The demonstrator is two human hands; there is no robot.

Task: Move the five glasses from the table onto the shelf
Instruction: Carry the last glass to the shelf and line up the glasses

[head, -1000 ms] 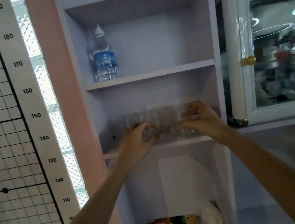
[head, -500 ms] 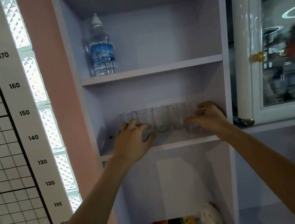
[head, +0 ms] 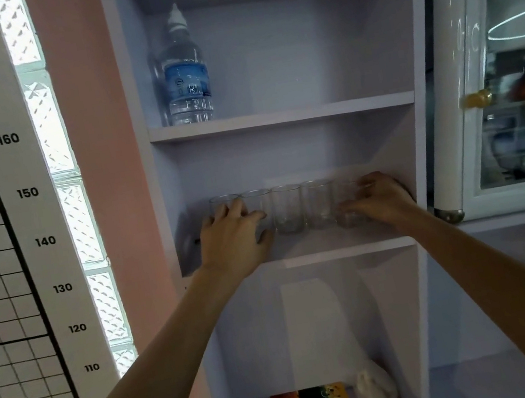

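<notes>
Obs.: five glasses (head: pixel 288 208) stood upright in one row on the middle shelf (head: pixel 327 240), spanning from under the left hand (head: pixel 232 235) to inside the right hand (head: pixel 379 200).

Change over the last second: the glasses had been bunched in a tight cluster between the two hands, which were close together. Both hands then moved apart, and the cluster opened into an even line with narrow gaps. The centre three glasses stood free of either hand.

Grip, right: fingers and thumb were curled round the rightmost glass (head: pixel 349 215), a narrow hold on it, with the glass base on the board.

Grip, left: fingers lay across the fronts of the two leftmost glasses (head: pixel 257 201), thumb spread out toward the centre of the row. Could not tell whether this was a clasp or only a steadying touch.

Above the hands, a water bottle (head: pixel 186 72) stood alone on the upper shelf board; it did not move.

Judgement: all five glasses were off the table and on the shelf, so the transfer itself looked complete. What remained seemed to be final spacing and letting go. Risk noted: thin clear glasses stood close together, so a careless withdrawal of either hand could knock an end glass into its neighbour.
</notes>
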